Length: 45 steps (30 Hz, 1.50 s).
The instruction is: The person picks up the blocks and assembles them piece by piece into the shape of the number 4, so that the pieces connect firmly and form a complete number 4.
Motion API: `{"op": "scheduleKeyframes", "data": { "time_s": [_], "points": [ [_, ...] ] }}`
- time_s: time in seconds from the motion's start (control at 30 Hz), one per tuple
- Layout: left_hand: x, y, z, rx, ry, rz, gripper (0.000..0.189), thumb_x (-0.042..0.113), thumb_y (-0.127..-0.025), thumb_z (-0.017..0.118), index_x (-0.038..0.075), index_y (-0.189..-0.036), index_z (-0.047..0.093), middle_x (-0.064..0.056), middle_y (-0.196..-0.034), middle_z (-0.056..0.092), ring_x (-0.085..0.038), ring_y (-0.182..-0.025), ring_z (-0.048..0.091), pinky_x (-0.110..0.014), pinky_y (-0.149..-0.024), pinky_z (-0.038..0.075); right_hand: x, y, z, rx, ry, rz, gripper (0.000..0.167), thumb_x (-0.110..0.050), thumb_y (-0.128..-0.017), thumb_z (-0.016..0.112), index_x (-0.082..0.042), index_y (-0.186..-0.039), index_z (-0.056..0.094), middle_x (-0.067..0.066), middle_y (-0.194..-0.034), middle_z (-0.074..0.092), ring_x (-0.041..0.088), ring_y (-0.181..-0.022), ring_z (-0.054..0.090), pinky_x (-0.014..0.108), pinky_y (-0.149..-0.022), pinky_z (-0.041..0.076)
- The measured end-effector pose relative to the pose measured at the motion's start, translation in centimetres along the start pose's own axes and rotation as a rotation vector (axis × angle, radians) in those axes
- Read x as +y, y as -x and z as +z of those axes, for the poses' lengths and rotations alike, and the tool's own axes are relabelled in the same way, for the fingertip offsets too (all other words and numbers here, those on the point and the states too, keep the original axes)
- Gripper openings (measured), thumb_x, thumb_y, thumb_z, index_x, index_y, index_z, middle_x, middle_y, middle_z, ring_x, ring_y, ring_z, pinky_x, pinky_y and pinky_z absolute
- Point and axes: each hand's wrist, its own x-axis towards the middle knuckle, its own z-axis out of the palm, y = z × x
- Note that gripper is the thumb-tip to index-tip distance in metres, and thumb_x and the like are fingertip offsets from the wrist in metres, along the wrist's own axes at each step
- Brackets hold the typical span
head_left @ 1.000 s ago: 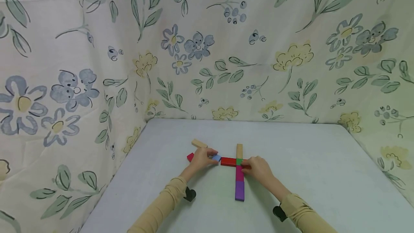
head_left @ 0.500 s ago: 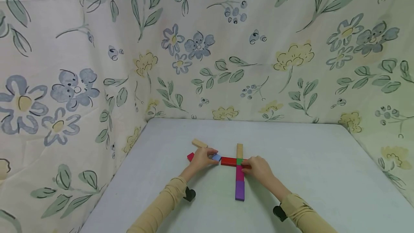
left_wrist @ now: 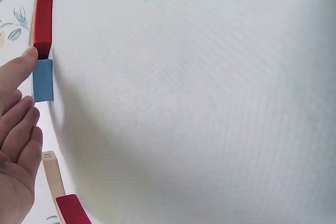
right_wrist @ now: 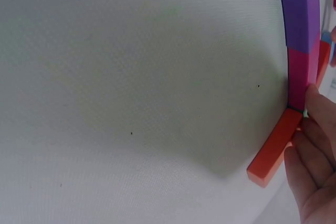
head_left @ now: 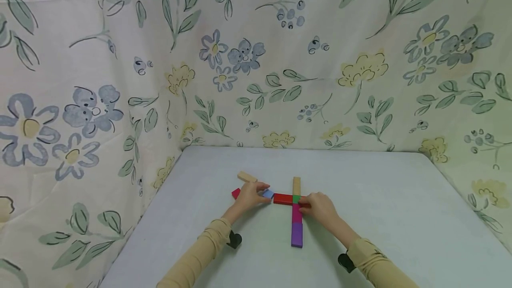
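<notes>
My left hand (head_left: 249, 194) pinches a small blue block (head_left: 268, 194) between thumb and fingertips. In the left wrist view this blue block (left_wrist: 43, 80) sits at the end of a red block (left_wrist: 43, 15). My right hand (head_left: 320, 209) holds the other red block (right_wrist: 274, 148), orange-looking in the right wrist view, by its inner end; the thumb lies at its corner with the magenta block (right_wrist: 301, 77). Around a green block (head_left: 296, 199) the pieces form a cross: natural wood block (head_left: 296, 186) behind, left red block (head_left: 283, 199), magenta then purple block (head_left: 297, 234) in front.
Left of the cross, another natural wood block (head_left: 247, 176) lies beyond my left hand, with a crimson block (head_left: 236, 194) partly hidden by that hand. Everything rests on a white table (head_left: 380, 190). Floral cloth (head_left: 256, 57) hangs behind and at the left.
</notes>
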Motion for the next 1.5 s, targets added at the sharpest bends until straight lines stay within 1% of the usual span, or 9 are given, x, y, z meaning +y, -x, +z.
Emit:
{"op": "scheduleKeyframes", "data": {
  "time_s": [0.2,0.4,0.57,0.63,0.73,0.93,1.1,1.27,1.5],
  "points": [
    [0.3,0.0,-0.1,0.017,0.028,-0.006,0.046,0.018,-0.076,0.079,0.003,-0.118,0.066,-0.011,-0.119,0.067,-0.028,-0.115,0.061,-0.041,-0.095,0.05,0.1,-0.1,-0.1,-0.011,0.009,-0.005,0.021,-0.012,-0.071,0.08,-0.004,-0.091,0.077,0.006,-0.084,0.075,0.02,-0.077,0.068,0.033,-0.065,0.054],
    [1.0,-0.3,-0.6,0.075,0.058,-0.024,0.05,0.025,-0.08,0.076,0.004,-0.123,0.062,-0.01,-0.125,0.064,-0.029,-0.119,0.058,-0.043,-0.097,0.048,0.2,-0.1,0.0,-0.023,-0.003,0.014,0.021,-0.011,-0.072,0.08,-0.004,-0.091,0.077,0.007,-0.084,0.075,0.021,-0.077,0.068,0.032,-0.064,0.054],
    [1.5,-1.0,-1.7,0.171,0.031,-0.017,0.051,0.029,-0.079,0.077,0.006,-0.123,0.063,-0.01,-0.123,0.065,-0.028,-0.115,0.061,-0.042,-0.094,0.051,0.1,-0.1,0.0,-0.02,-0.003,0.004,0.02,-0.011,-0.072,0.08,-0.004,-0.091,0.077,0.007,-0.084,0.075,0.02,-0.076,0.068,0.032,-0.063,0.054],
    [1.6,-1.3,-2.3,0.216,0.023,-0.001,0.051,0.029,-0.078,0.078,0.005,-0.121,0.064,-0.012,-0.121,0.066,-0.028,-0.113,0.062,-0.041,-0.092,0.052,0.1,-0.1,0.0,-0.014,-0.001,-0.006,0.02,-0.011,-0.072,0.08,-0.004,-0.09,0.077,0.007,-0.084,0.075,0.021,-0.076,0.068,0.032,-0.063,0.054],
    [1.5,-1.7,-3.3,0.265,0.019,-0.02,0.053,0.031,-0.077,0.078,0.006,-0.122,0.064,-0.012,-0.123,0.065,-0.026,-0.115,0.062,-0.04,-0.094,0.051,0.2,-0.1,0.0,-0.008,0.004,-0.015,0.02,-0.011,-0.072,0.08,-0.004,-0.09,0.077,0.007,-0.084,0.075,0.021,-0.076,0.068,0.032,-0.064,0.054],
    [1.2,-1.9,-5.3,0.356,0.059,-0.067,0.055,0.031,-0.078,0.078,0.004,-0.123,0.062,-0.012,-0.125,0.064,-0.027,-0.116,0.061,-0.041,-0.096,0.049,0.2,-0.1,0.0,-0.016,0.005,-0.005,0.021,-0.012,-0.072,0.081,-0.004,-0.091,0.077,0.007,-0.084,0.075,0.02,-0.075,0.068,0.03,-0.063,0.053],
    [0.5,-2.1,-6.4,0.433,0.066,-0.093,0.056,0.029,-0.077,0.079,0.003,-0.123,0.062,-0.013,-0.125,0.064,-0.028,-0.116,0.061,-0.042,-0.097,0.049,0.3,-0.1,-0.1,-0.015,0.004,-0.011,0.021,-0.012,-0.072,0.08,-0.004,-0.091,0.077,0.007,-0.084,0.075,0.02,-0.075,0.068,0.029,-0.062,0.052],
    [-0.4,-2.1,-6.4,0.44,0.078,-0.141,0.061,0.031,-0.076,0.079,0.001,-0.126,0.059,-0.014,-0.129,0.061,-0.029,-0.119,0.058,-0.043,-0.099,0.047,0.2,-0.1,-0.1,-0.022,-0.003,0.005,0.021,-0.011,-0.072,0.08,-0.004,-0.091,0.077,0.007,-0.084,0.075,0.019,-0.074,0.066,0.03,-0.063,0.052],
    [-1.5,-1.4,-5.3,0.426,0.117,-0.236,0.069,0.032,-0.076,0.08,0.0,-0.131,0.054,-0.017,-0.134,0.056,-0.032,-0.125,0.053,-0.044,-0.1,0.046,0.2,-0.1,0.0,-0.015,0.0,-0.012,0.02,-0.012,-0.071,0.081,-0.004,-0.09,0.077,0.007,-0.084,0.075,0.018,-0.073,0.066,0.027,-0.061,0.051]
  ]
}}
